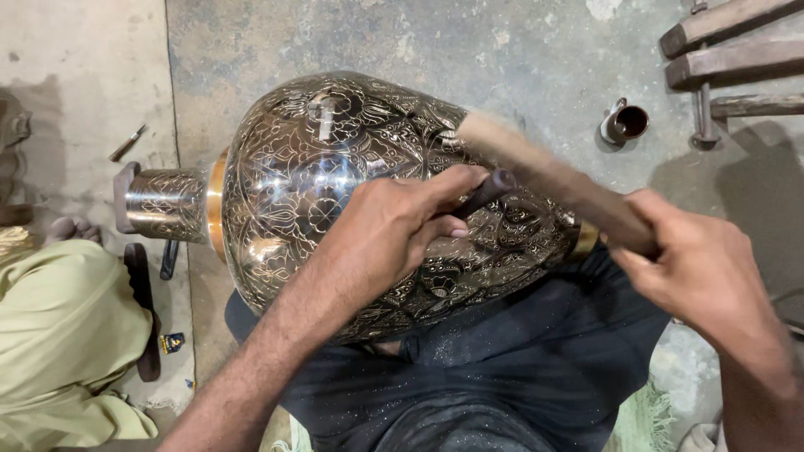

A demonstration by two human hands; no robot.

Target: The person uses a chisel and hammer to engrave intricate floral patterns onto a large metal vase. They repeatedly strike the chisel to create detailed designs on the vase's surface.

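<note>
Nearest to me, my lap is covered by a dark cloth (519, 368) dusted with fine bright specks. The engraved metal vase (335, 192) lies on its side across that cloth, its belly against my legs and its neck pointing left, out over the concrete floor (419, 42).

My left hand (394, 234) rests on the near right part of the belly. Its fingers (452, 188) are closed around a short dark chisel (490, 191), whose tip appears to touch the engraved surface (the contact point itself is hidden by the hand).

My right hand (703, 268) is at the right, level with the base of the vase. It is closed fully around the near end of a wooden mallet (544, 172), which slants up and left and is blurred above the head of the chisel.

Step in hand, as I judge it: chasing the pattern, one strike per placement. The next move calls for the chisel to stay seated on its line and the mallet to land squarely on the head; a glancing blow could skid the tip across finished work.

Farther left, another person in pale green cloth (59, 335) sits beside the vase's neck. Farther right, a small metal cup (626, 123) stands on the floor, with wooden bars (737, 59) beyond it.
</note>
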